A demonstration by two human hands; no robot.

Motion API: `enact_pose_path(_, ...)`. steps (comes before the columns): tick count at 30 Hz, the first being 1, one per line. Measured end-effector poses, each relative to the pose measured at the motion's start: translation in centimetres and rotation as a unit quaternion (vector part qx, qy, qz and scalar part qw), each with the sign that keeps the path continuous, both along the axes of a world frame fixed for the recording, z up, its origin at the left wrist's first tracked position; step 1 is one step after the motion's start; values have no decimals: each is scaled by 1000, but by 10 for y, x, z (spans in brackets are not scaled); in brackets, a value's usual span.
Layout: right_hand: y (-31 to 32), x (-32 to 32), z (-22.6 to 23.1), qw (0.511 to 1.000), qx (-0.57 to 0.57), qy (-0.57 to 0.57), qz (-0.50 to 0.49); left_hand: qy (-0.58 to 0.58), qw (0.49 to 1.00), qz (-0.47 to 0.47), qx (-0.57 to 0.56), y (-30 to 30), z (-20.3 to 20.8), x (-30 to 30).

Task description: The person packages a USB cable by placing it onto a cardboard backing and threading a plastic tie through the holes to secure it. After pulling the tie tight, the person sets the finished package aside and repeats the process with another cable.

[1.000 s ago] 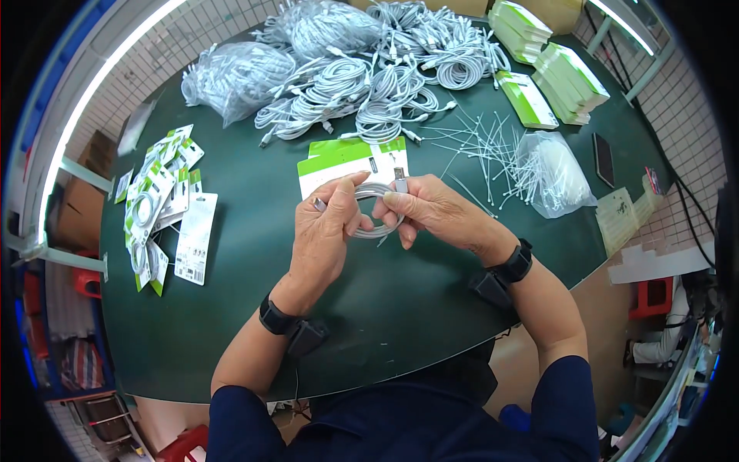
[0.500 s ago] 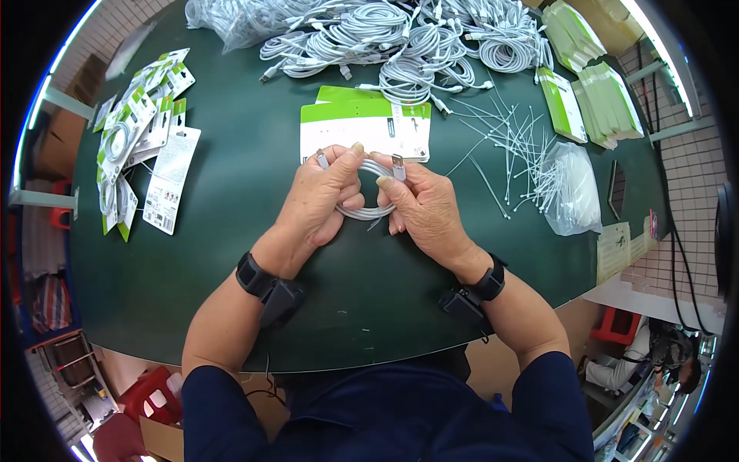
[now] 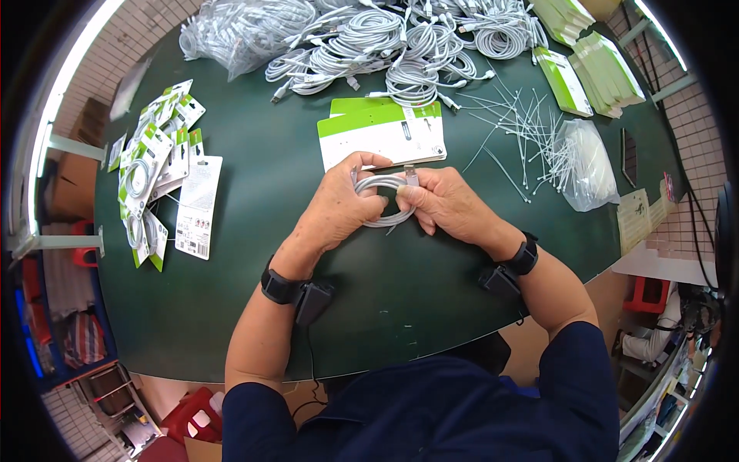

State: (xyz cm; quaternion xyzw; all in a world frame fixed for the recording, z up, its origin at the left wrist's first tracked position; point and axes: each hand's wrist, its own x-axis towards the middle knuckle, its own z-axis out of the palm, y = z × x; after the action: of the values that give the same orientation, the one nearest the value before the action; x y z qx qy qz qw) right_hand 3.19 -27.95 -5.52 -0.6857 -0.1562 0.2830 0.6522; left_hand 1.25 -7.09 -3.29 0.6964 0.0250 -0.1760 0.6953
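Above the dark green table, a coiled white USB cable (image 3: 379, 183) is held between both hands. My left hand (image 3: 339, 202) grips the coil's left side, with one connector poking up by its fingers. Thumb and fingers of my right hand (image 3: 446, 202) pinch the right side, where the metal USB plug stands upright. A thin tie tail hangs under the coil. Just beyond the hands lie white-and-green packaging cards (image 3: 377, 137), flat and overlapping.
Many coiled white cables (image 3: 369, 38) pile up at the far edge beside clear plastic bags (image 3: 246, 31). Loose cable ties (image 3: 527, 146) spread rightward to their bag (image 3: 586, 165). Carded cables (image 3: 146, 177) lie at left; stacks of green-white cards (image 3: 604, 73) sit far right. A phone (image 3: 629, 158) rests near the right edge.
The view has shifted, so the table things sit a little differently in the picture. My left index finger has stretched out over the top of the coil; both hands still hold the cable.
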Motion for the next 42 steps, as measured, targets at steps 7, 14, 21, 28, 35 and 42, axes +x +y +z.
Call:
enact_pose_path(7,2,3,13,993,-30,35,108,-63,977,-72,190,5,3,-3)
enact_pose_path(14,-5,6,29,992,-50,-20,114,2,992,-57,114,6,16,4)
enact_pose_path(21,-6,3,31,992,-29,-18,123,-80,983,-5,167,4,14,3)
enact_pose_path(28,4,-6,26,990,-56,-60,115,-70,988,-4,137,6,-1,-4)
enact_pose_path(35,1,1,24,999,10,21,32,-157,979,74,105,-2,23,-5)
enact_pose_path(42,-9,15,43,969,202,135,-51,-493,795,90,341,-34,77,-33)
